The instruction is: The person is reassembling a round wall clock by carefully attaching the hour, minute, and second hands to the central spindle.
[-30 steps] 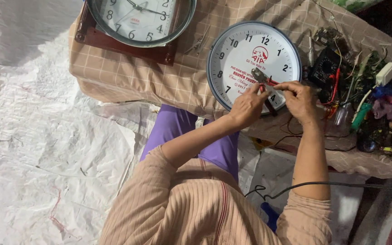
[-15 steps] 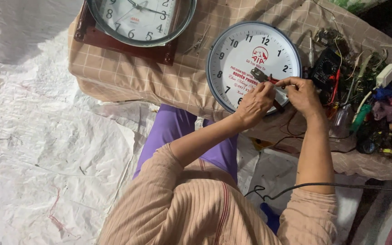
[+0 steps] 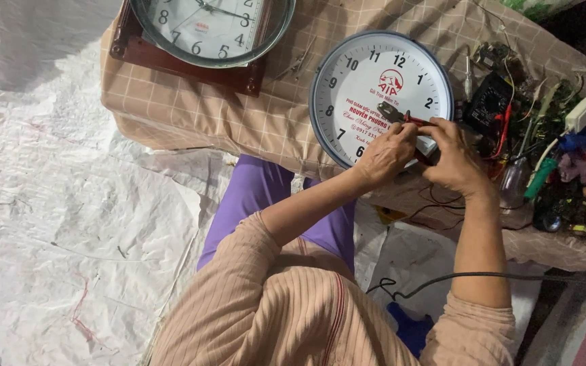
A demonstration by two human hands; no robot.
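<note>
On the checked brown cloth (image 3: 252,115), a round white wall clock (image 3: 374,88) is lain. Red-handled metal pliers (image 3: 401,116) are gripped over its face by the left hand (image 3: 388,154) and right hand (image 3: 457,159).

A small, makeshift clock-repair workshop is shown. 2 wall clocks are laid flat on a low worktop (image 3: 266,118) covered with a beige checked cloth: a round white clock (image 3: 364,85) and a clock on a dark wooden backing (image 3: 191,57). At the worktop's right end a clutter of coloured wires, circuit parts and small tools (image 3: 544,156) is heaped. The floor beside it is spread with crumpled white plastic sheeting (image 3: 55,224), and a black cable (image 3: 483,276) is trailed across it.
</note>
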